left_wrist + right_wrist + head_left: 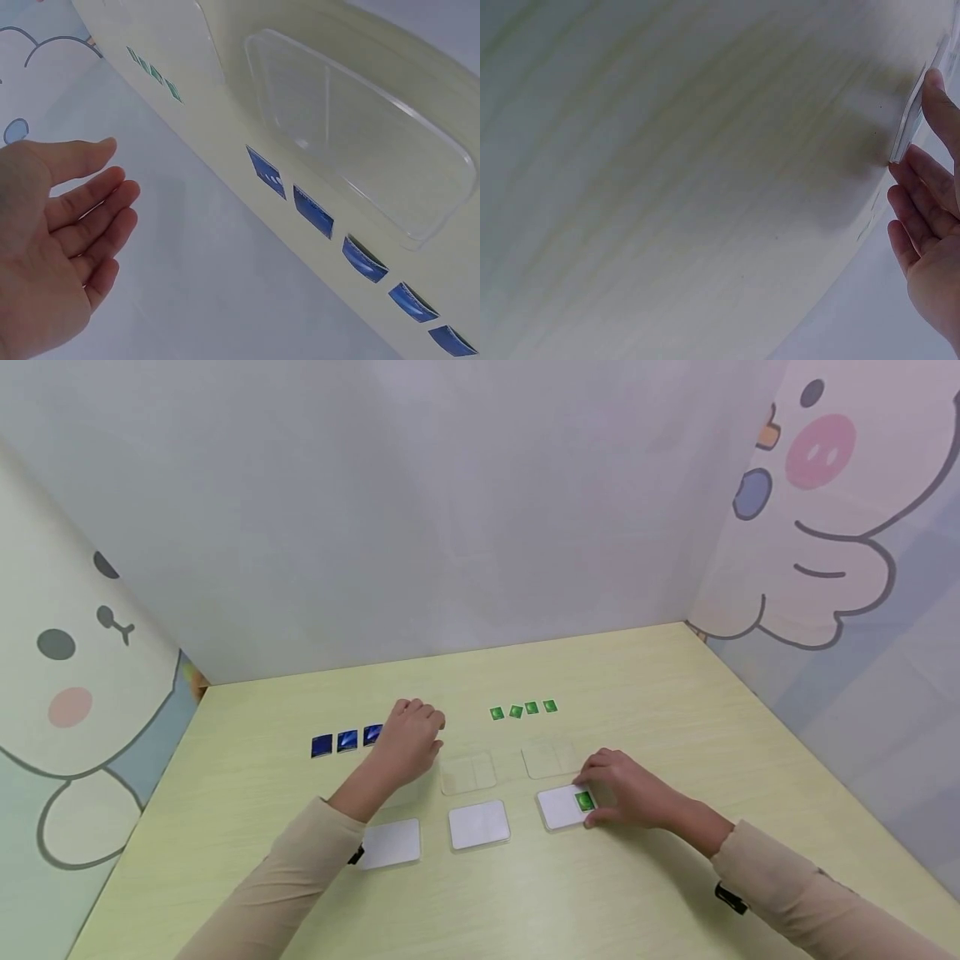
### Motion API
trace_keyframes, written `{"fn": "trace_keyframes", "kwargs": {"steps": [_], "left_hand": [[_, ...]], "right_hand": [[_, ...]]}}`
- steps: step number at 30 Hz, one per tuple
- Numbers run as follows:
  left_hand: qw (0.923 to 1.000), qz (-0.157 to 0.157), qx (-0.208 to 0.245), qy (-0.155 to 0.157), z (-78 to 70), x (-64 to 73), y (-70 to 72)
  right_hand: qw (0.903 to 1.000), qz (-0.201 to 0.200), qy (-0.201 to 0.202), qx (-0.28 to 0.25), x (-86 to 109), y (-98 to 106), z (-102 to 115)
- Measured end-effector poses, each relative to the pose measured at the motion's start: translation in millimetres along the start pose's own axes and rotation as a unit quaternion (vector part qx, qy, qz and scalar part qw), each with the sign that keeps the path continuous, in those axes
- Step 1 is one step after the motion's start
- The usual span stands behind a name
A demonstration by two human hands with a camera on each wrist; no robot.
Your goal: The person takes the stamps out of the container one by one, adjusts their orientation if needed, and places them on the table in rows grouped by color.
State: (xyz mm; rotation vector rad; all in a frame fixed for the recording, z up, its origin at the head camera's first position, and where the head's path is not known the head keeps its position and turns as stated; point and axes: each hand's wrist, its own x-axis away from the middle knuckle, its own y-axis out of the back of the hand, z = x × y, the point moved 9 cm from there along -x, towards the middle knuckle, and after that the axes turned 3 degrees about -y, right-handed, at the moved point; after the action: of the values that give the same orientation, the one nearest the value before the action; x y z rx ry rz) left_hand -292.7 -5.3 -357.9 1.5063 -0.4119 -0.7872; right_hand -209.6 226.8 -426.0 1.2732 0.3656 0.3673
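Note:
My right hand [621, 787] grips a flat white rectangular case [558, 808] by its near and far edges, at its right end. A small green square card [584, 801] lies on that end of the case. In the right wrist view, thumb and fingertips meet the thin clear edge of the case [910, 112]. My left hand [408, 739] is over the table beside a row of blue square cards [347, 741], partly covering the row from the head view. Its fingers [97, 221] are loosely bent with nothing in them.
Two more white cases [480, 824] [393, 843] lie to the left. Behind them are clear plastic lids [468, 772] [550, 757], another partly behind the left arm. Several green cards [516, 712] form a row farther back. Fabric walls [420, 510] border the table [637, 668].

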Motion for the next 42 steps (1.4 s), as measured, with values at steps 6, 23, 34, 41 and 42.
{"fn": "trace_keyframes", "kwargs": {"steps": [6, 23, 34, 41, 42], "left_hand": [[1.0000, 0.005, 0.004, -0.006, -5.2, -2.1, -0.6], [0.9995, 0.012, 0.020, -0.023, -24.9, -9.7, -1.5], [0.9992, 0.003, -0.001, -0.040, -39.8, -11.6, -0.8], [0.9987, 0.001, 0.002, -0.050, -47.9, -13.4, 0.2], [0.9987, 0.001, 0.002, -0.051, -49.0, -13.6, 0.6]], "right_hand": [[1.0000, 0.001, -0.002, 0.000, 0.1, -0.2, -0.3], [1.0000, 0.005, -0.006, -0.004, 0.4, 1.0, -0.2], [0.9996, -0.019, 0.019, -0.009, 0.7, 2.9, 2.4], [0.9996, -0.020, 0.018, -0.008, 0.7, 0.9, 0.5], [0.9996, -0.021, 0.019, -0.007, 0.8, 0.7, 0.3]]}}
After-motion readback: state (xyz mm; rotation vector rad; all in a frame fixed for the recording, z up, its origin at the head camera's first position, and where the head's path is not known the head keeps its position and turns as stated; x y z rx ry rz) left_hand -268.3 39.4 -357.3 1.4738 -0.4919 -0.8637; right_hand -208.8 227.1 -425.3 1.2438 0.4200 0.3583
